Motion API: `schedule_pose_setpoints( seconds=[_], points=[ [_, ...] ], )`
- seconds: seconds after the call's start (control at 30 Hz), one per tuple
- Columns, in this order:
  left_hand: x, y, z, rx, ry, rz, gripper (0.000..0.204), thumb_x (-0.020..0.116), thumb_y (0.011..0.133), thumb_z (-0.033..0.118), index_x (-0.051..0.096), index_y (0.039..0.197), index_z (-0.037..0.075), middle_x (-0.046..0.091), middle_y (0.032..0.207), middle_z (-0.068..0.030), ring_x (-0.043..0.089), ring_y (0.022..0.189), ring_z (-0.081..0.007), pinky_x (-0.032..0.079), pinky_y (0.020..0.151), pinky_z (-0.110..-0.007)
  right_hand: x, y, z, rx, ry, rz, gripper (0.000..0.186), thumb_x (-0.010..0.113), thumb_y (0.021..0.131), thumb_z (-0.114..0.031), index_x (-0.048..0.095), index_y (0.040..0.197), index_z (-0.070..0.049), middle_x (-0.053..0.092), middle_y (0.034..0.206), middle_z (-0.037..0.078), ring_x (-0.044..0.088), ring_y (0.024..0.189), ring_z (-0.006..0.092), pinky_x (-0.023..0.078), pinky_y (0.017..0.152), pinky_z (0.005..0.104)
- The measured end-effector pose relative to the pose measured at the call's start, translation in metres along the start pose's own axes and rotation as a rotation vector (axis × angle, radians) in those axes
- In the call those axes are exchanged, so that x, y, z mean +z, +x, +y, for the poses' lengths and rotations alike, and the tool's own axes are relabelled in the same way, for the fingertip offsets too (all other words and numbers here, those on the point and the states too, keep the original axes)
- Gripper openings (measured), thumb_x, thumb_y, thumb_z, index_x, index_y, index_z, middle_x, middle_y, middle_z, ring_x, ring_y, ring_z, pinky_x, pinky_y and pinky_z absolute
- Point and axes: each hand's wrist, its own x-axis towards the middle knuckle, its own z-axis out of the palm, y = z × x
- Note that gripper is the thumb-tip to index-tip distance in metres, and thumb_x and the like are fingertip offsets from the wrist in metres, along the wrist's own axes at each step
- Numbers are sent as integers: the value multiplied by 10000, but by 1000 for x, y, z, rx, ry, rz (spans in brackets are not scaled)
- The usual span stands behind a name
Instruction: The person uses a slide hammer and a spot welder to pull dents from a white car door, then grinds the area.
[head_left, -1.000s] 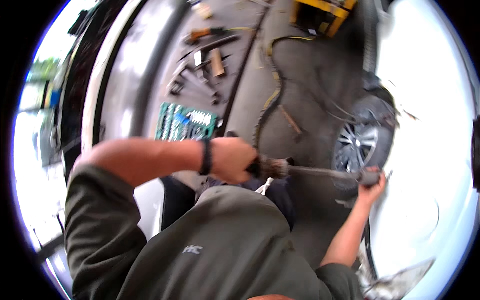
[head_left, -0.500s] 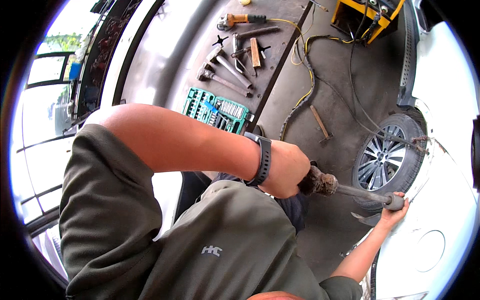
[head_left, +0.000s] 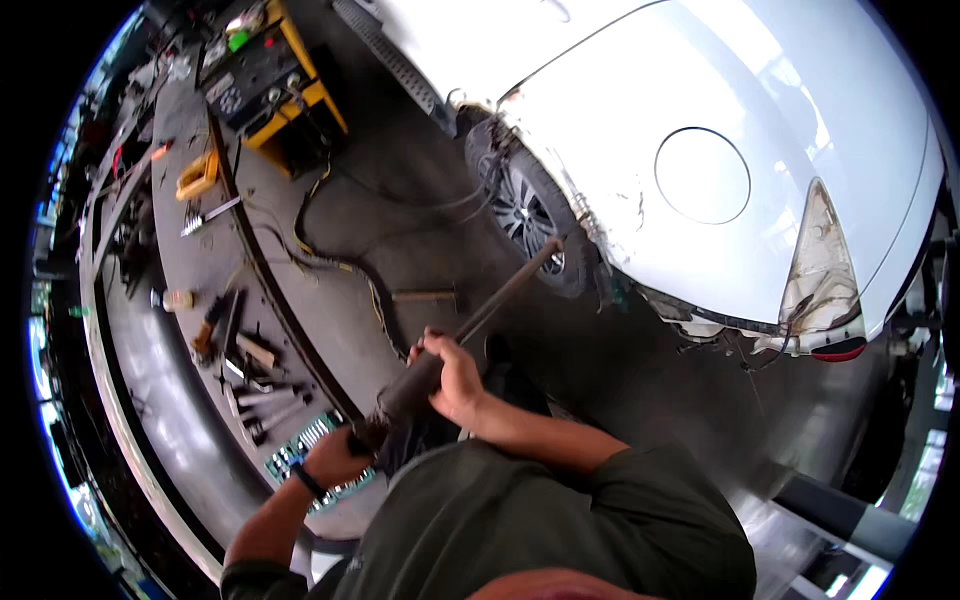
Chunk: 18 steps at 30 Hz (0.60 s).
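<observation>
A long slide hammer (head_left: 508,290) with a thick dark barrel slants across my front. My left hand (head_left: 338,458), with a dark band at its wrist, is closed round the rear end of it. My right hand (head_left: 456,380) grips the barrel farther forward. The thin rod points up and right, and its knobbed tip overlaps the car wheel (head_left: 522,208) in the picture; whether it touches anything I cannot tell. Beside the wheel the white car's body (head_left: 620,120) has scraped, torn edges along the arch and lower rear.
On the metal bench at left lie a green socket set (head_left: 300,440), hammers (head_left: 275,397), an angle grinder (head_left: 208,330) and a yellow tool (head_left: 197,176). Cables (head_left: 345,262) trail over the floor from a yellow-framed machine (head_left: 270,95). Another hammer (head_left: 425,296) lies on the floor.
My view has swung right, toward the car's rear. My right hand has left the rounded end near the car and now holds the barrel. My left hand remains on the tool.
</observation>
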Motion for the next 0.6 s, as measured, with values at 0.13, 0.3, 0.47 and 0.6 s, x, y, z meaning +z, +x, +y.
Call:
schedule_pose_setpoints(
  seconds=[0.13,0.3,0.47,0.6],
  points=[
    [-16,-3,-8,4,-84,-131,326,716,827,290,697,1045,49,734,855,-132,718,809,-274,558,764,-400,9,-1,9,52,96,30,207,707,879,-122,615,1063,-104,620,914,59,623,866,205,525,814,373],
    [-9,-3,-1,-5,220,59,352,709,825,363,711,1021,70,728,862,-166,720,857,-344,559,782,-445,9,4,12,121,112,-37,235,700,882,-112,605,1095,-82,604,978,61,610,936,214,528,902,389],
    [4,-18,19,-20,122,66,349,694,825,344,705,1017,53,722,886,-226,703,888,-413,557,785,-479,-5,3,-8,-7,-46,-44,418,676,886,-85,496,1263,-93,600,955,102,639,874,251,559,818,434],
    [5,-30,28,21,124,147,359,699,810,330,699,1007,31,716,889,-247,694,895,-443,556,789,-490,-28,44,-99,-83,-211,-171,188,632,964,-242,590,1052,-82,666,851,130,673,780,285,573,729,437]
  ],
)
